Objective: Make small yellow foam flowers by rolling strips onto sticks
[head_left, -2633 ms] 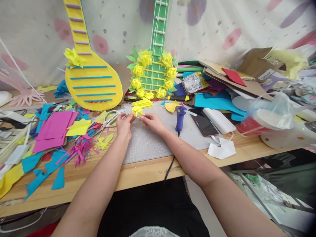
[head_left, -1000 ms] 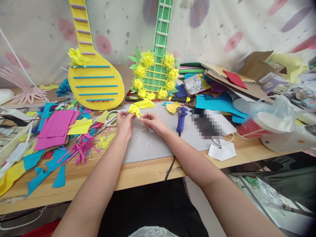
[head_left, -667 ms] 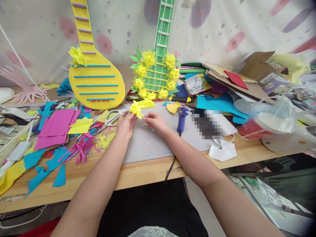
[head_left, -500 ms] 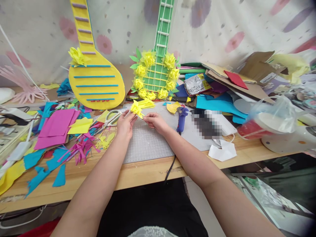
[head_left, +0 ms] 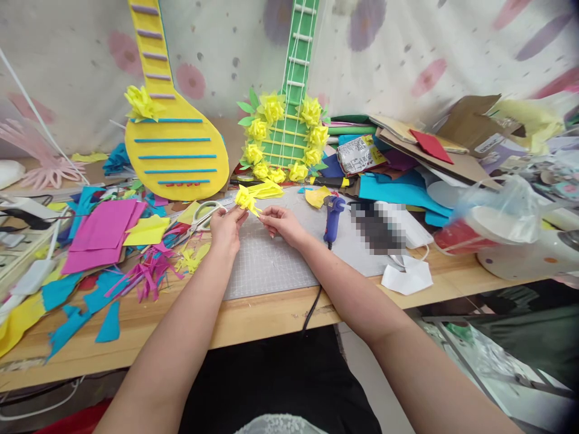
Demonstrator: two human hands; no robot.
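Note:
A yellow paper flower (head_left: 245, 199) is pinched in the fingers of my left hand (head_left: 225, 229), above the grey cutting mat (head_left: 266, 265). My right hand (head_left: 283, 225) is closed in a pinch at the flower's right edge, where a strip of its paper ends; the fingertips partly hide that spot. Behind the flower lie several yellow paper strips (head_left: 269, 190). Scissors with pale handles (head_left: 205, 214) rest just left of my left hand. To the right of my right hand, a purple glue gun (head_left: 333, 218) lies on the mat.
A yellow paper guitar (head_left: 176, 144) and a green one (head_left: 289, 135) ringed with yellow flowers lean at the back. Magenta sheets (head_left: 102, 232) and blue scraps (head_left: 108, 322) cover the left. Blue sheets (head_left: 402, 193), a mask (head_left: 407, 276) and a bagged cup (head_left: 484, 229) sit right.
My left hand and the flower have shifted slightly left and turned a little. My right hand's fingers have moved slightly left with them. Nothing else has visibly moved.

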